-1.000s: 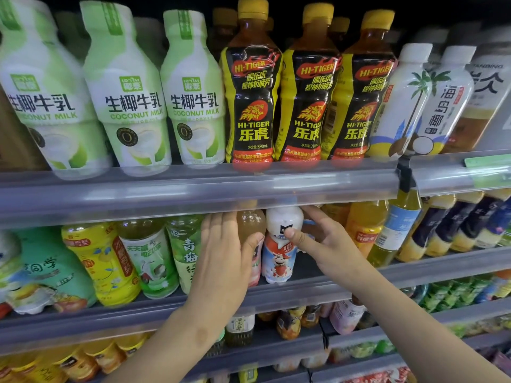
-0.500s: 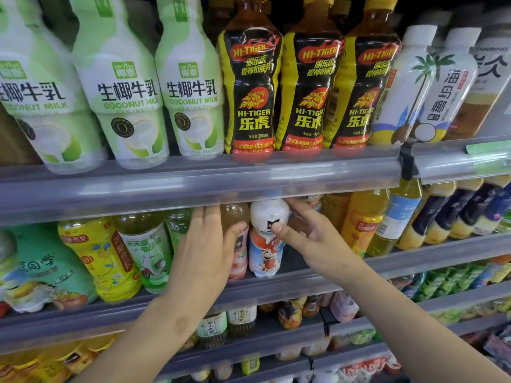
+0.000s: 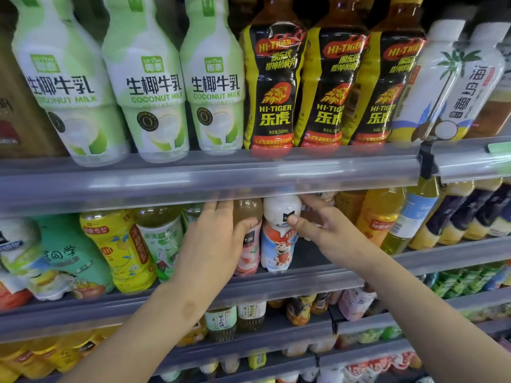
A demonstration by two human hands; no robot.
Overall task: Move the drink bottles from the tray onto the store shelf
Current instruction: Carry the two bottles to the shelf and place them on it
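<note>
Both hands reach into the second shelf [image 3: 290,283] of a store drinks cooler. The left hand [image 3: 213,244] wraps around a pink-labelled bottle [image 3: 249,244], thumb across its front, fingers behind. Just beside it stands a white cartoon-labelled bottle [image 3: 278,244], where the right hand [image 3: 323,228] rests its thumb on the bottle's shoulder, its fingers spread loose behind and gripping nothing. Coconut milk bottles [image 3: 154,87] and Hi-Tiger bottles [image 3: 276,87] line the shelf above

Three green-and-white plastic coconut milk bottles [image 3: 150,87] stand on the upper tier beside three black-and-yellow Hi-Tiger bottles [image 3: 333,87]. A clear plastic price rail [image 3: 193,178] runs below them.
</note>
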